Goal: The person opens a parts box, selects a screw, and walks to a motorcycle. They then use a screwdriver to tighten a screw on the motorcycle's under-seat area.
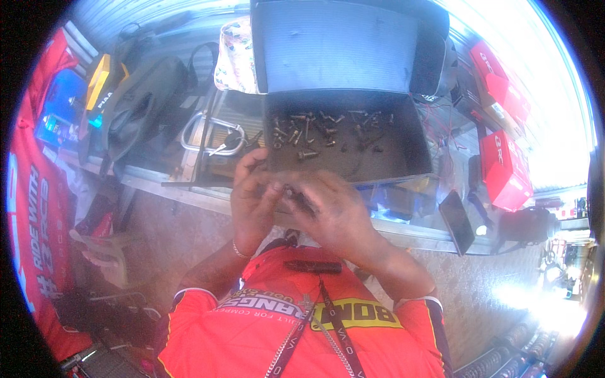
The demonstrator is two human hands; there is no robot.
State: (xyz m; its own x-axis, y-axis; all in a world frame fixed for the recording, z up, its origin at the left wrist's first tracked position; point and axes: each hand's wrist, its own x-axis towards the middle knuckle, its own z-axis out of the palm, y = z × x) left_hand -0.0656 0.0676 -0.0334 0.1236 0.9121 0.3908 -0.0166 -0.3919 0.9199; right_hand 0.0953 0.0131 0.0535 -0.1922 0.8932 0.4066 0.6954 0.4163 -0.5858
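Note:
My left hand (254, 200) and my right hand (334, 211) are held together just in front of an open grey metal box (413, 151). Between the fingertips of both hands is a small dark metal part (296, 196), seemingly a bolt; its exact shape is hard to make out. Several loose bolts and screws (315, 129) lie scattered on the box's floor. The box's lid (334, 44) stands upright behind it. A thin bracelet circles my left wrist.
A silver U-shaped lock (211, 133) with keys lies left of the box. A black bag (142, 101) sits further left. Red cartons (504, 167) stand at the right, a dark phone (458, 220) leans on the counter edge, and red cloth (31, 208) hangs at left.

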